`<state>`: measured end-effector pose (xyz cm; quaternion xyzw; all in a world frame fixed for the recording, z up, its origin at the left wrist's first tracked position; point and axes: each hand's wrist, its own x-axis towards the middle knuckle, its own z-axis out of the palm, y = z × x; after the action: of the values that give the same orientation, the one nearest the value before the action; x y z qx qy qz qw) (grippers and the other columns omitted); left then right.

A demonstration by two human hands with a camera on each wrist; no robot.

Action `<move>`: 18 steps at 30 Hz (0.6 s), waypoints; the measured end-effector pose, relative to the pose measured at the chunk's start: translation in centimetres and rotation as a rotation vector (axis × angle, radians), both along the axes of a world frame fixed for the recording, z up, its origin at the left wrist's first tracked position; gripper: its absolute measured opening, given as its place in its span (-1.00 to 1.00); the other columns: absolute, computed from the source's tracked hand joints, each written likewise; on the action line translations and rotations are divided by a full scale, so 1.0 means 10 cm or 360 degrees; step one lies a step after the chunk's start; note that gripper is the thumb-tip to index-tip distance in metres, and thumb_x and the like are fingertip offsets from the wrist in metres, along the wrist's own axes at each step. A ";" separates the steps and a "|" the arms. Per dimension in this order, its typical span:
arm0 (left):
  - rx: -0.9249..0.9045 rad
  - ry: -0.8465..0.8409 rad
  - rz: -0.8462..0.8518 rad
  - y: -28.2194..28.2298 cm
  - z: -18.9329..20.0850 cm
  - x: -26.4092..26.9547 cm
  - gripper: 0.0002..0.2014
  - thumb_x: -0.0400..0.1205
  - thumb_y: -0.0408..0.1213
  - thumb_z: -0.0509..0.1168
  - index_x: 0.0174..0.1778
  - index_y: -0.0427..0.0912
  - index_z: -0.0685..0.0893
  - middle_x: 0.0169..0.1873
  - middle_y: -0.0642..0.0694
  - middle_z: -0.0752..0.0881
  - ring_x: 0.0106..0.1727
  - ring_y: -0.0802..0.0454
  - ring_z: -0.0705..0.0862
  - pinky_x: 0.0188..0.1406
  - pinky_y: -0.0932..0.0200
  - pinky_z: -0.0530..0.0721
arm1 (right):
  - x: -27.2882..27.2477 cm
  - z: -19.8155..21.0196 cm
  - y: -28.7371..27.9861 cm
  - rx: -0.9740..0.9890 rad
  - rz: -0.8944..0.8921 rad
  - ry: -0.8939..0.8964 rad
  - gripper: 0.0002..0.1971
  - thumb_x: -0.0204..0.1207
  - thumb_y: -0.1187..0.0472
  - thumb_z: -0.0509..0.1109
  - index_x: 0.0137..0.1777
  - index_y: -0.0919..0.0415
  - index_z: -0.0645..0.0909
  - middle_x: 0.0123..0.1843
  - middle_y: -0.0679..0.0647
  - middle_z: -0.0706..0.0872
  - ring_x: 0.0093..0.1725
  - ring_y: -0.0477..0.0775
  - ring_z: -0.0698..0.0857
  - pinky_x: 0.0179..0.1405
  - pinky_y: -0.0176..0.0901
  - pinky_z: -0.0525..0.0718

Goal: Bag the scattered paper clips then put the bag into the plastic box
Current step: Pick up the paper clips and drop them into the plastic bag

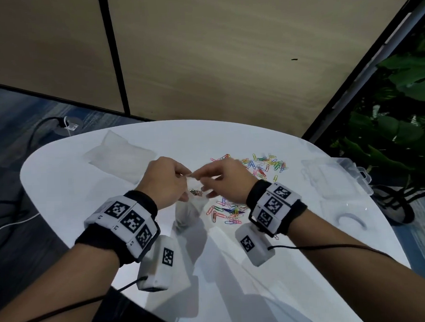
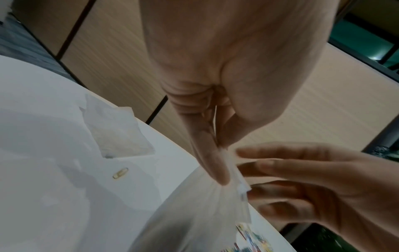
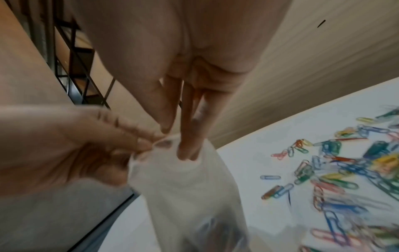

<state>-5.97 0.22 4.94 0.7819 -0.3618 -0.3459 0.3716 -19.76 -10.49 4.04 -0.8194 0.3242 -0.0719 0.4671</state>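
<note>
- Far on your left, a pile of spare clear bags (image 1: pixel 117 155) lies flat on the white table (image 1: pixel 63 185). You are not using those.
- Your left hand (image 1: pixel 166 182) pinches the rim of the bag (image 1: pixel 188 212) between thumb and fingertips and holds it up above the table.
- A few paper clips look to be inside the bag already, low down, but the blur makes it hard to count them.
- Your right hand (image 1: pixel 224 181) has two fingers (image 3: pixel 190 136) poked straight down into the bag's mouth. I cannot tell if they hold a clip.
- Just to the right of the bag, lots of colored paper clips (image 1: pixel 264 165) lie scattered on the table. So most of the job is left, I think.
- Far on your right, the plastic box (image 1: pixel 336 175) sits open near the table's edge. The bag is not in it yet.
</note>
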 end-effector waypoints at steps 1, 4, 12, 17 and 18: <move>0.0000 -0.0006 0.0035 0.05 0.00 0.08 -0.73 0.67 -0.52 0.19 0.06 -0.26 0.80 -0.24 -0.21 0.84 -0.37 -0.07 0.87 -0.13 0.05 0.88 | 0.01 0.05 -0.04 0.0087 -0.0065 -0.0126 -0.78 0.62 0.38 0.31 0.07 0.17 0.78 0.01 0.15 0.84 -0.11 0.10 0.84 -0.13 -0.06 0.84; -0.0026 0.0037 0.0205 0.24 0.04 0.40 -0.74 0.66 -0.54 0.21 -0.01 -0.27 0.81 -0.27 -0.22 0.82 -0.34 -0.13 0.88 -0.08 0.03 0.87 | 0.07 0.12 -0.18 0.0214 -0.0261 -0.0241 -0.68 0.59 0.50 0.20 -0.03 0.23 0.78 -0.07 0.23 0.83 -0.12 0.19 0.82 -0.26 -0.10 0.80; -0.0115 0.0084 0.0544 0.70 0.10 1.05 -0.78 0.65 -0.53 0.29 -0.09 -0.21 0.83 -0.29 -0.28 0.83 -0.39 -0.12 0.87 -0.25 0.11 0.87 | 0.88 -0.73 0.06 -0.0536 0.0390 0.0652 -0.60 0.70 0.21 0.18 0.52 0.04 0.51 0.61 0.06 0.45 0.57 0.10 0.43 0.57 -0.17 0.28; -0.0016 0.0003 0.0579 0.79 -0.02 1.13 -0.81 0.64 -0.52 0.29 -0.04 -0.25 0.80 -0.29 -0.29 0.83 -0.41 -0.08 0.86 -0.38 0.29 0.82 | 1.26 -1.05 0.43 -0.0781 0.0857 0.0903 -0.48 0.75 0.23 0.06 0.69 0.22 0.13 0.75 0.19 0.02 0.69 0.19 0.15 0.62 -0.01 0.16; 0.0011 -0.0013 0.0568 0.79 -0.04 1.12 -0.80 0.63 -0.53 0.28 -0.03 -0.24 0.80 -0.30 -0.27 0.82 -0.43 -0.02 0.85 -0.42 0.37 0.79 | 1.21 -1.10 0.46 -0.0837 0.0897 0.0933 -0.46 0.73 0.23 0.09 0.69 0.25 0.11 0.75 0.22 0.00 0.69 0.22 0.15 0.60 0.07 0.25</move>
<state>5.23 8.09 4.54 0.8363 -0.2177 -0.2725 0.4230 -7.62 -5.86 -7.00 -0.9514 0.1786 0.2119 0.1343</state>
